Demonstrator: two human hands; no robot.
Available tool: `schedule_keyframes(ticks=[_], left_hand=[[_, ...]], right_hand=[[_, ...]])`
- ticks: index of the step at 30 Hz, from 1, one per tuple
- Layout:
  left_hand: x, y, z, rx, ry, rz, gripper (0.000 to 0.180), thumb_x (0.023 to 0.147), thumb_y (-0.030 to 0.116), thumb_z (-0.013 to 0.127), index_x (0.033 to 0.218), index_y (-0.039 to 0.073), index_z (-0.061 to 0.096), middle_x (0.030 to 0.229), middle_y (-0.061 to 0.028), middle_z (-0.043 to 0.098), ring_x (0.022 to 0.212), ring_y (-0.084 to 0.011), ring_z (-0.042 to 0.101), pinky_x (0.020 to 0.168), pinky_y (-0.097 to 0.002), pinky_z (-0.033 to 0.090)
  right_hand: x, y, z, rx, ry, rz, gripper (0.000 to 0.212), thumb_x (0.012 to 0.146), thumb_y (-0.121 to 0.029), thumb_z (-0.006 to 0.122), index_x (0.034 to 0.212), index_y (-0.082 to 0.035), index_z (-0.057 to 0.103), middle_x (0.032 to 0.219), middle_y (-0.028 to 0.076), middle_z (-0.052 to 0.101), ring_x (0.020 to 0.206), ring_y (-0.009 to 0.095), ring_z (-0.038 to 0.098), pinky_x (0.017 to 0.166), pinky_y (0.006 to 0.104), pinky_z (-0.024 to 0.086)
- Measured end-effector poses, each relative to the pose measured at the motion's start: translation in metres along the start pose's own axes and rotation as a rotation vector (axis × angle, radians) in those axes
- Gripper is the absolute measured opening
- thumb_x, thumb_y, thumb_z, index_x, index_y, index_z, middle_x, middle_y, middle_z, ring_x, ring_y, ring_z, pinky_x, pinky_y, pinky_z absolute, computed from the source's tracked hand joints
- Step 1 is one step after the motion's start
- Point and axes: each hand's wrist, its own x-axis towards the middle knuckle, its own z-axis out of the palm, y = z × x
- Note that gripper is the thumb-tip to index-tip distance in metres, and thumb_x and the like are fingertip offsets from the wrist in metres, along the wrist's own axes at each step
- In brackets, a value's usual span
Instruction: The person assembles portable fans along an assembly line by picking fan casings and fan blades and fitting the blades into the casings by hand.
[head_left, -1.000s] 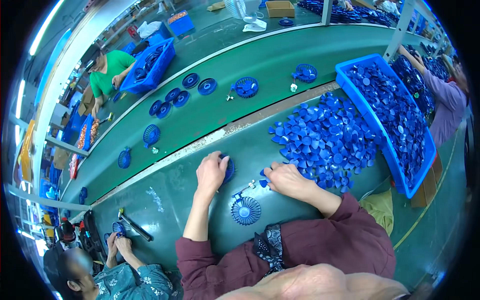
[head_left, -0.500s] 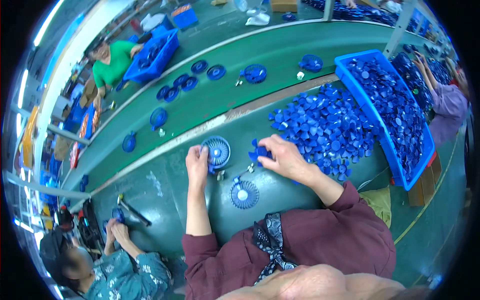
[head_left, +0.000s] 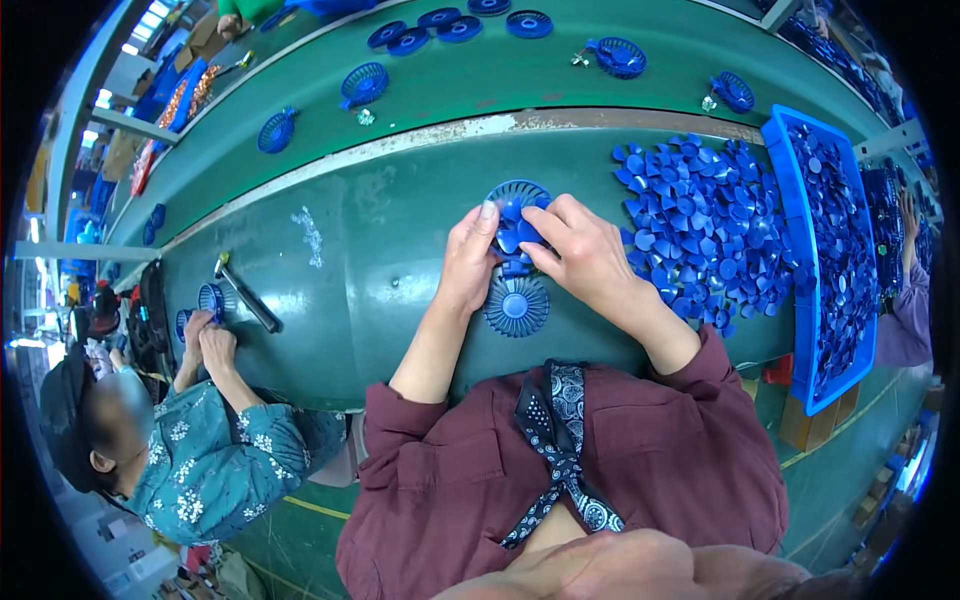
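Over the green table, my left hand [head_left: 472, 255] grips a round blue fan housing [head_left: 517, 188] by its left side. My right hand [head_left: 588, 245] pinches a blue fan blade [head_left: 512, 228], which lies over the housing's open face; whether it sits on the shaft is hidden by my fingers. Just below, a second blue slatted fan part [head_left: 516, 308] with a pale centre rests on the table. Right of my hands spreads a loose heap of blue fan blades [head_left: 700, 225].
A blue tray [head_left: 777, 150] full of blades stands at the right. Beyond the table runs a green conveyor [head_left: 440, 85] carrying blue fan parts. At the left, a co-worker's hands [head_left: 210, 340] handle a blue part beside a hammer [head_left: 248, 292].
The fan blade in my right hand has come left onto the housing. My two hands are now together above the second fan part. The view has shifted too.
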Motion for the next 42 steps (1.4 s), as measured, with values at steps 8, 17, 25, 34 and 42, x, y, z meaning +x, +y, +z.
schedule_keyframes(ticks=[8, 17, 25, 34, 42], left_hand=[[-0.003, -0.004, 0.010, 0.067, 0.064, 0.165, 0.027, 0.091, 0.013, 0.065, 0.112, 0.000, 0.057, 0.097, -0.0037, 0.064, 0.084, -0.0073, 0.059, 0.075, -0.0236, 0.050], [-0.006, 0.002, 0.007, 0.315, 0.016, 0.185, 0.031, 0.089, 0.009, 0.065, 0.116, -0.004, 0.056, 0.099, -0.0064, 0.065, 0.087, -0.0101, 0.061, 0.078, -0.0253, 0.051], [-0.008, 0.003, 0.004, 0.482, 0.060, 0.289, 0.024, 0.087, 0.011, 0.066, 0.105, -0.005, 0.060, 0.089, -0.0058, 0.065, 0.079, -0.0077, 0.058, 0.071, -0.0237, 0.049], [0.009, 0.002, -0.009, 0.370, 0.237, 0.342, 0.035, 0.093, 0.011, 0.060, 0.123, -0.006, 0.051, 0.106, -0.0103, 0.062, 0.094, -0.0143, 0.059, 0.085, -0.0264, 0.048], [0.022, 0.002, -0.020, 0.355, 0.219, 0.298, 0.022, 0.093, 0.008, 0.059, 0.112, -0.003, 0.056, 0.098, -0.0083, 0.064, 0.085, -0.0133, 0.061, 0.080, -0.0268, 0.051]], right_hand=[[0.009, 0.002, 0.016, -0.051, 0.025, 0.014, 0.040, 0.071, -0.010, 0.076, 0.109, -0.004, 0.063, 0.092, 0.011, 0.057, 0.079, 0.027, 0.061, 0.062, 0.0369, 0.052], [0.011, 0.035, 0.005, 0.642, -0.286, 0.422, 0.045, 0.081, -0.015, 0.075, 0.118, 0.002, 0.058, 0.094, 0.004, 0.065, 0.082, 0.009, 0.056, 0.074, 0.0271, 0.049], [0.006, 0.037, 0.020, 0.719, -0.250, 0.474, 0.031, 0.084, -0.018, 0.073, 0.106, 0.001, 0.064, 0.086, 0.000, 0.063, 0.077, 0.007, 0.054, 0.069, 0.0246, 0.047], [0.045, 0.074, 0.011, 0.779, -0.048, 0.756, 0.026, 0.085, -0.019, 0.071, 0.100, 0.002, 0.064, 0.084, 0.005, 0.066, 0.062, 0.009, 0.058, 0.048, 0.0209, 0.046], [0.024, 0.129, -0.035, -0.575, -0.021, 0.329, 0.035, 0.072, -0.010, 0.067, 0.105, -0.003, 0.061, 0.098, 0.018, 0.063, 0.095, 0.037, 0.058, 0.079, 0.0479, 0.049]])
